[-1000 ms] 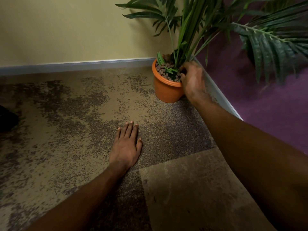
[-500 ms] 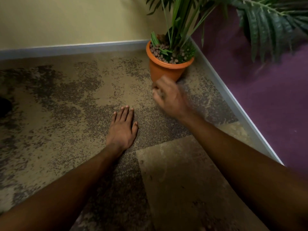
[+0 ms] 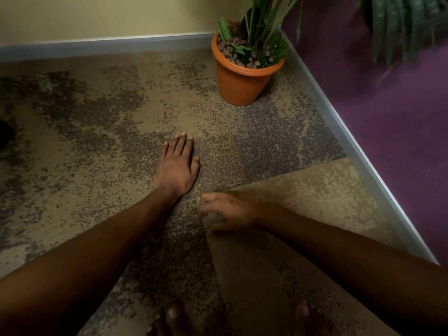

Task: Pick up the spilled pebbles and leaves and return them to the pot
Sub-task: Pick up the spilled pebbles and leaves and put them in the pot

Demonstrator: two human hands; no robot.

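An orange pot (image 3: 240, 86) stands in the corner of the room on the mottled carpet. Brown pebbles (image 3: 231, 50) and small green leaves (image 3: 238, 48) fill it around the stems of a green plant (image 3: 260, 18). My left hand (image 3: 177, 166) lies flat on the carpet, palm down, fingers together, well in front of the pot. My right hand (image 3: 228, 212) is blurred by motion just behind the left wrist, low over the carpet; its fingers are loosely apart and I see nothing in it. No loose pebbles or leaves show on the carpet.
A grey skirting board (image 3: 351, 139) runs along the purple wall on the right and along the yellow wall at the back. Palm fronds (image 3: 397, 23) hang at upper right. A dark object (image 3: 4, 134) sits at the left edge. My toes (image 3: 174, 316) show at the bottom.
My right hand has left the pot's rim and swung back toward me, down to the carpet beside my left wrist. The left hand has stayed flat. The view has tilted down.
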